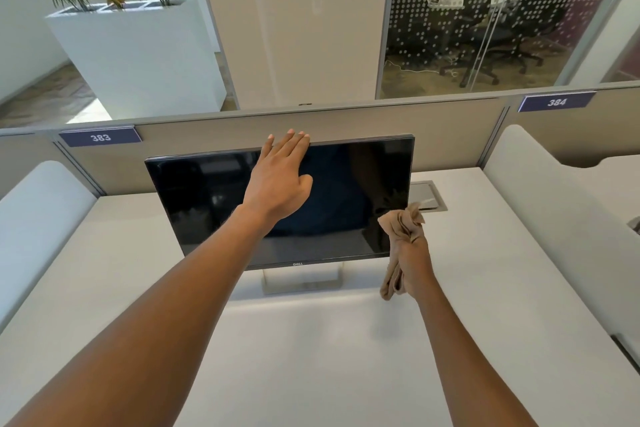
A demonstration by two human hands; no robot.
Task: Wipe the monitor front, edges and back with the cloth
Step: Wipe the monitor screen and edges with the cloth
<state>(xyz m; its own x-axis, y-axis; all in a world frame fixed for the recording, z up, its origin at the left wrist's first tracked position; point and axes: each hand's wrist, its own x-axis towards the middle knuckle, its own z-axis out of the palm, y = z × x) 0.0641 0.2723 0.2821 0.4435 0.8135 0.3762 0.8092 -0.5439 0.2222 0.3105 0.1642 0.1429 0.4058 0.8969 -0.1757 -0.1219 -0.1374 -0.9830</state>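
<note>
Monitor [221,198] upright on surface [346,357], mid-frame. Left hand [280,177] flat, fingers straight over top edge w/ palm on screen, steadying. Right hand [414,260] clenched round bunched cloth [401,224] by lower-right corner. Panel looks fragile and tippy: brace frame, light pressure. Cloth soft.

A tan cloth [403,229] (crumpled), a black monitor [214,198] screen, a white desk [329,357], navy number plates [100,138].

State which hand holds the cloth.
The right hand grips the tan cloth; the left hand, empty and flat-fingered, reaches the top edge of the monitor.
</note>
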